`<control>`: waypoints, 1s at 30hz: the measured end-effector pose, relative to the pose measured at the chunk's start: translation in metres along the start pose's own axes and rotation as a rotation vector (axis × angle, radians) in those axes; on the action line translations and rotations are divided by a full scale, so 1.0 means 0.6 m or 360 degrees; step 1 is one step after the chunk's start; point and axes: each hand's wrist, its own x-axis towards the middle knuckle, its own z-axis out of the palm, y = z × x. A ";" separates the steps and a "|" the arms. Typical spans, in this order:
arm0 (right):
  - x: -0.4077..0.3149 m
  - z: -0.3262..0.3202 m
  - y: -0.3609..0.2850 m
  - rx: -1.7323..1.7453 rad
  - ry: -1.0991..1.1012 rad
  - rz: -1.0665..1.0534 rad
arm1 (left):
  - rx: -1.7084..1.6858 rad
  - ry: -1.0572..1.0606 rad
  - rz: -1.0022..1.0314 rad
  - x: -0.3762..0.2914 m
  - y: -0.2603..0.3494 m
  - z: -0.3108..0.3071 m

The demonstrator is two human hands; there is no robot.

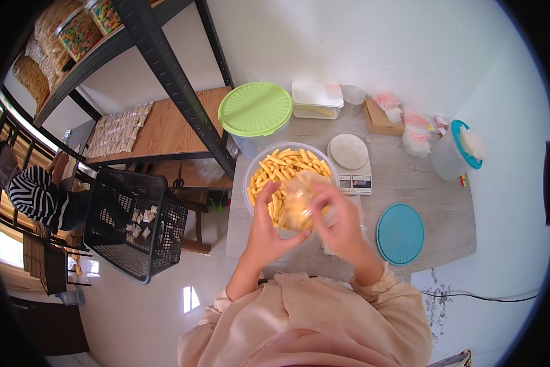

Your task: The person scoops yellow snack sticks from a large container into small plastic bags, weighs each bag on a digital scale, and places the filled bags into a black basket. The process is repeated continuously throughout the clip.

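A clear plastic bag of yellow stick snacks [298,204], blurred, hangs over a round tub [246,183] full of the same snacks [281,163]. My right hand [343,218] has its fingers pinched on the bag's upper right part and is blurred too. My left hand [270,231] curves around the bag's left side, thumb and fingers spread apart; the thumb tip is close to the bag's bottom, and whether it touches cannot be told. Just right of the tub stands a digital kitchen scale [362,176] with a round pale platform [348,151].
Behind the tub stands a container with a green lid [255,109]. A blue lid [400,234] lies on the table's right, near a blue-rimmed container [449,153]. A cardboard box [382,121] sits at the back. Left are a shelf post [178,87], a black crate [123,247] and a seated person [36,192].
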 end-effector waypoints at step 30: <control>-0.016 0.007 0.044 -0.0692 -0.0105 -0.0103 | -0.0289 0.0147 -0.0364 -0.081 0.019 -0.027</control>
